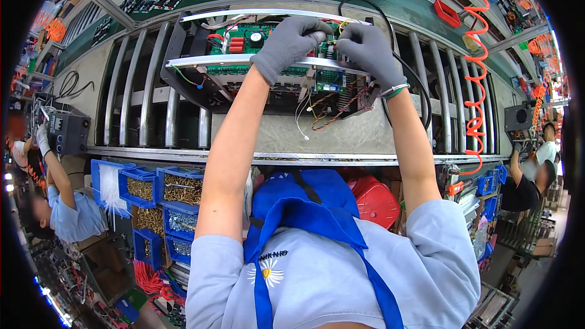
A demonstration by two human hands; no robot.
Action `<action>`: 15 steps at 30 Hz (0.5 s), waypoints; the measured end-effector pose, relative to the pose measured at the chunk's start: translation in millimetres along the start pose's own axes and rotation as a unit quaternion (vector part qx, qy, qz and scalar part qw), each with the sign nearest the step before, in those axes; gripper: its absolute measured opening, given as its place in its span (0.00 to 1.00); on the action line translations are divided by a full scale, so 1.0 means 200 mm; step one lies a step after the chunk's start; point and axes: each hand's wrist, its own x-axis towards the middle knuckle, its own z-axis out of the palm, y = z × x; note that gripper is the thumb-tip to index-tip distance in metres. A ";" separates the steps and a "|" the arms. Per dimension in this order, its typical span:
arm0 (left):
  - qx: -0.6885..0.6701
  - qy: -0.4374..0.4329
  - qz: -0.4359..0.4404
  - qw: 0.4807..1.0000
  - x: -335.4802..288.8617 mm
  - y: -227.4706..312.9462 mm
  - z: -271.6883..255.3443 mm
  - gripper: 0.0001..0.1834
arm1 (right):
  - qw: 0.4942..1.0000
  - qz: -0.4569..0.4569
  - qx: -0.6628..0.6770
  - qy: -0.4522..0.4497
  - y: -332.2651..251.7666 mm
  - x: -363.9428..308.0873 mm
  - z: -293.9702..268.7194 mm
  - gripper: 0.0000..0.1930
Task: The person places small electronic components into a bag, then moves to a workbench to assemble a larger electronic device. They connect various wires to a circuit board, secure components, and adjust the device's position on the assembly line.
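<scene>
An open chassis (183, 63) with a black end panel and silver rails lies on the roller conveyor. Green circuit boards (234, 29) with red parts and a round white-topped component fill it. My left hand (292, 44), in a grey glove, reaches over the front rail with fingers bent together above the board. Close to its right, my right hand (370, 55), also gloved, has its fingertips pinched beside thin yellow wires (345, 24). Whatever either set of fingertips holds is hidden. Loose white, yellow and red wires (317, 116) hang from the chassis's front side.
Metal rollers (146, 85) flank the chassis. A black cable (396, 30) loops behind my right hand; a coiled orange air hose (478, 85) hangs at the right. Blue bins (181, 187) of screws stand at the lower left. Co-workers sit at far left (76, 210) and far right (524, 186).
</scene>
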 end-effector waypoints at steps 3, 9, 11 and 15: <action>-0.057 -0.014 -0.028 0.998 -0.01 0.05 0.00 0.14 | 0.982 0.021 0.183 0.040 0.03 -0.01 0.00 0.13; -0.002 -0.003 -0.013 1.000 -0.01 0.02 0.00 0.15 | 0.993 -0.027 0.109 0.023 0.05 0.00 0.01 0.14; 0.021 -0.001 -0.006 1.000 0.00 0.00 -0.01 0.17 | 0.998 -0.030 0.056 -0.007 -0.02 -0.01 0.00 0.12; 0.022 -0.032 -0.020 0.999 0.02 0.01 -0.03 0.19 | 0.997 -0.066 0.040 0.020 -0.01 -0.02 0.04 0.13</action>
